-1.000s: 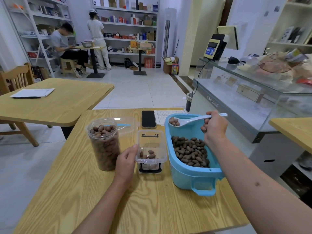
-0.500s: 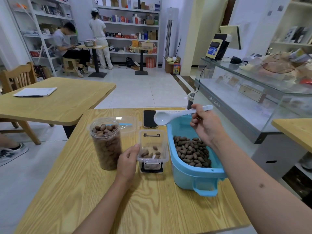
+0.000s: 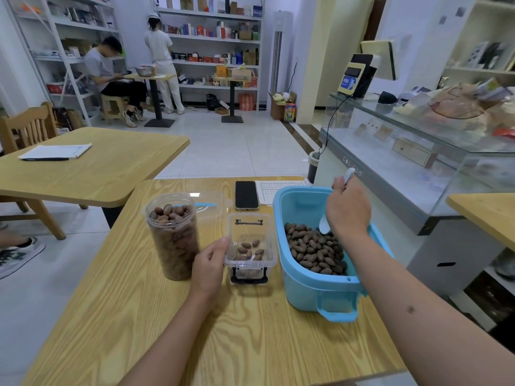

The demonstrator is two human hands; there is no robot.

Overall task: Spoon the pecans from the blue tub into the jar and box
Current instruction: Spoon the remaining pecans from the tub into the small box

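Observation:
The blue tub (image 3: 315, 292) stands on the right of the wooden table (image 3: 156, 324) and holds a heap of pecans (image 3: 313, 250). My right hand (image 3: 348, 210) grips a white spoon (image 3: 324, 225) whose bowl points down into the tub just above the pecans. A small clear box (image 3: 250, 240) with black clips sits left of the tub and has several pecans in it. My left hand (image 3: 209, 264) holds the box's left wall. Further left stands a clear jar (image 3: 173, 235), nearly full of pecans.
A black phone (image 3: 245, 195) and a printed sheet (image 3: 274, 188) lie behind the box. A clear lid (image 3: 207, 204) lies behind the jar. A glass counter (image 3: 418, 151) runs along the right. Another table (image 3: 92, 168) stands to the left. Two people are at the far shelves.
My right hand tipped the spoon's pecans into the box, then swung the empty spoon right and down into the blue tub. My left hand stayed on the box.

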